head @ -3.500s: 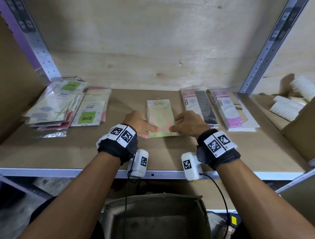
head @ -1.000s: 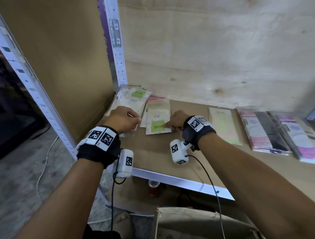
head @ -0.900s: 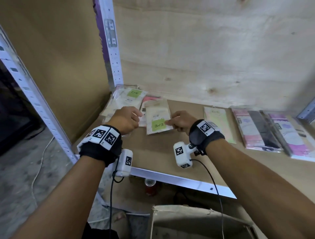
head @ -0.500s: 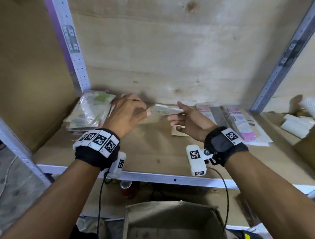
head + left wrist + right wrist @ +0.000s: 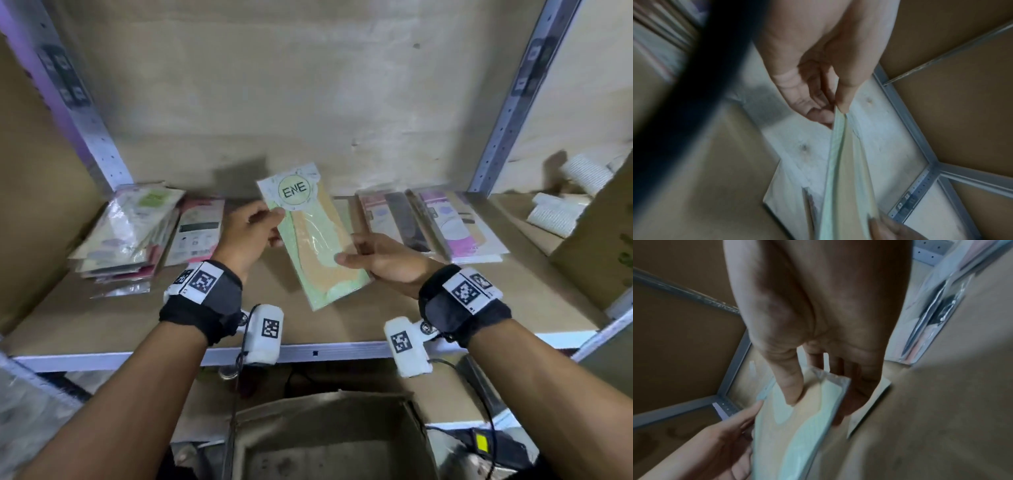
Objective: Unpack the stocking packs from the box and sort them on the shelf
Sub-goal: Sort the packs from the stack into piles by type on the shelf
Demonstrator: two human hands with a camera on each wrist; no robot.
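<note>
Both hands hold one green and tan stocking pack marked ENE above the middle of the shelf. My left hand pinches its upper left edge between thumb and fingers; the left wrist view shows that pinch on the pack's edge. My right hand grips the lower right side, thumb on the front and fingers behind, as the right wrist view shows on the pack. Another pack lies flat on the shelf under my right hand.
A loose pile of packs and a pink-edged pack lie at the shelf's left. Two long packs lie at the right by the upright. An open cardboard box stands below the shelf. White rolls sit in the neighbouring bay.
Both hands left the left-hand packs, lifted a pack and brought it to the shelf's middle. It has turned from edge-on to face up, its ENE label now showing.
</note>
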